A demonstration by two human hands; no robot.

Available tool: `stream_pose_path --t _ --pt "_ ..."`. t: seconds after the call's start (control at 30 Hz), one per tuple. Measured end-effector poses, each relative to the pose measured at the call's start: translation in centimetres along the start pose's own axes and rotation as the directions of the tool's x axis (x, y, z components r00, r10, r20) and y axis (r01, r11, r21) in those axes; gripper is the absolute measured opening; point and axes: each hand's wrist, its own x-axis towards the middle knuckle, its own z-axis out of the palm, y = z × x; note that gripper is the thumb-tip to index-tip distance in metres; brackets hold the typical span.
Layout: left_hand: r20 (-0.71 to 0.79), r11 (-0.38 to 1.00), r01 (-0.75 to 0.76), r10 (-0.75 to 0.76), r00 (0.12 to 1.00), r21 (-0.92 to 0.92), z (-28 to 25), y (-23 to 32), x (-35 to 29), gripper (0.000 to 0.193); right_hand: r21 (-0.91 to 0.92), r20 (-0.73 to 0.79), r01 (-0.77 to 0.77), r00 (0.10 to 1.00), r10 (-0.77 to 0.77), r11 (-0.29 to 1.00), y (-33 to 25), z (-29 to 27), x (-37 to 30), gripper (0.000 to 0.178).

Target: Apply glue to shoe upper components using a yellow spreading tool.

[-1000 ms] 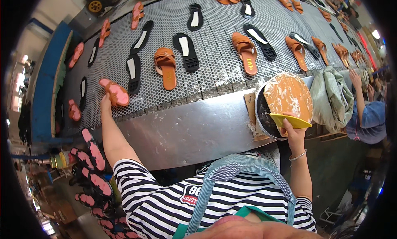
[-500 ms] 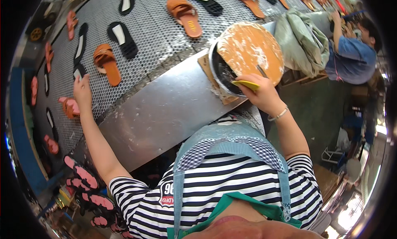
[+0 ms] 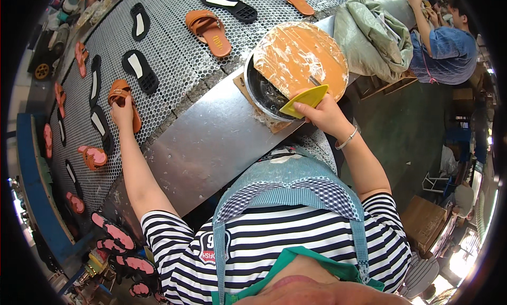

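My left hand has its fingers closed round the strap end of a brown sandal on the metal mesh. A black sole with a pale inset lies just left of that hand, near a sandal with a pink insole. Another black sole rests beyond the brown sandal. At the right, my right hand grips a flat yellow scraper over the edge of a round metal pan. An orange-brown, white-smeared disc covers most of the pan; dark material shows in its near-left gap.
A bare metal ledge runs between me and the mesh, where several sandals and soles lie. Right of the pan is a bunched grey-green cloth. A co-worker in blue is at the far right. Pink-and-black footwear fills the lower left.
My left hand has left the black sole, now flat on the mesh, and taken hold of the brown sandal. The yellow scraper has turned broadside to view. The view has shifted slightly.
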Motion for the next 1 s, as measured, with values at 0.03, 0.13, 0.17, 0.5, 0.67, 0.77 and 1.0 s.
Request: stream_pose_path --t 0.03,0.13,0.17,0.5,0.67,0.77,1.0 --pt "-0.001 1.000 0.000 0.000 1.000 0.005 -0.5 -0.2 -0.2 0.084 0.005 0.002 0.000 1.000 0.000 1.000 -0.4 -0.2 -0.1 0.025" --pt "-0.172 0.984 -0.160 0.145 0.974 -0.082 -2.8 -1.2 -1.2 0.067 0.184 0.048 -0.176 0.984 0.170 0.967 -1.3 -0.9 -0.4 0.025" --pt "-0.208 0.948 -0.170 0.115 0.971 -0.270 -3.3 0.2 -1.9 0.062 0.270 -0.006 -0.152 0.987 0.160 0.951 -0.8 -1.3 -0.4 0.025" --pt "0.399 -0.109 0.430 0.224 0.889 -0.896 -9.5 17.5 -20.9 0.061 0.381 -0.017 -0.115 0.991 0.132 0.917 -0.9 -1.0 -0.2 0.025" --pt "0.596 -0.186 0.803 0.580 0.555 -0.566 -7.0 20.4 -27.2 0.065 0.459 -0.151 0.215 0.975 -0.163 0.862 -2.9 0.2 -0.6 0.023" --pt "0.640 -0.196 0.874 0.612 0.464 -0.445 -7.1 22.6 -29.7 0.068 0.428 -0.157 0.384 0.923 -0.351 0.818 -4.2 0.8 -0.3 0.024" --pt "0.655 -0.139 0.914 0.658 0.373 -0.381 -7.9 24.7 -32.3 0.069 0.038 -0.157 0.597 0.795 -0.586 0.801 -4.6 0.5 1.5 0.023"
